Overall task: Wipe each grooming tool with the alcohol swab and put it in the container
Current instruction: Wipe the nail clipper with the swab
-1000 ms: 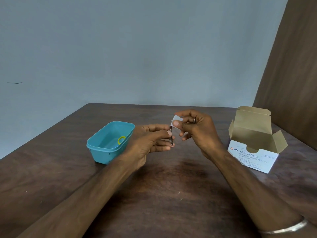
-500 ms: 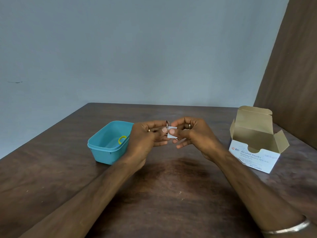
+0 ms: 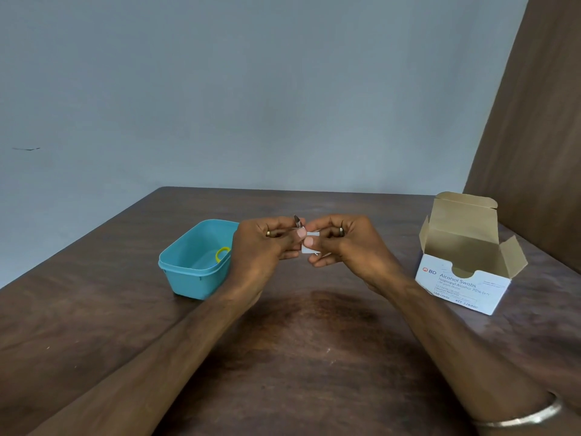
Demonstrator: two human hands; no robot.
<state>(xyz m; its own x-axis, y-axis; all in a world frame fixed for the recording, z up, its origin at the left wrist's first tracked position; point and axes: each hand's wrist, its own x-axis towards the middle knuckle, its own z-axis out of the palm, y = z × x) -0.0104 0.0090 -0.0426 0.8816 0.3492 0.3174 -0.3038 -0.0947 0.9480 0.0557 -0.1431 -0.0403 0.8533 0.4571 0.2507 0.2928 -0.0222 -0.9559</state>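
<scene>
Above the middle of the bench (image 3: 298,357), the left hand (image 3: 264,250) grips a small metal tool (image 3: 298,221) while the right hand (image 3: 349,247) pinches a white swab (image 3: 310,245) against it. A teal tub (image 3: 191,272) holding a yellow ring (image 3: 222,253) sits toward the left edge, and an open swab box (image 3: 465,272) stands near the right edge.

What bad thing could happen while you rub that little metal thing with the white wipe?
The metal tool is small and held in the air by the left hand, so it might slip and drop onto the table. Its pointed end sticks up near the fingertips, so it could poke one. The swab in the right hand covers only part of the tool, so some spots may stay unwiped.
</scene>
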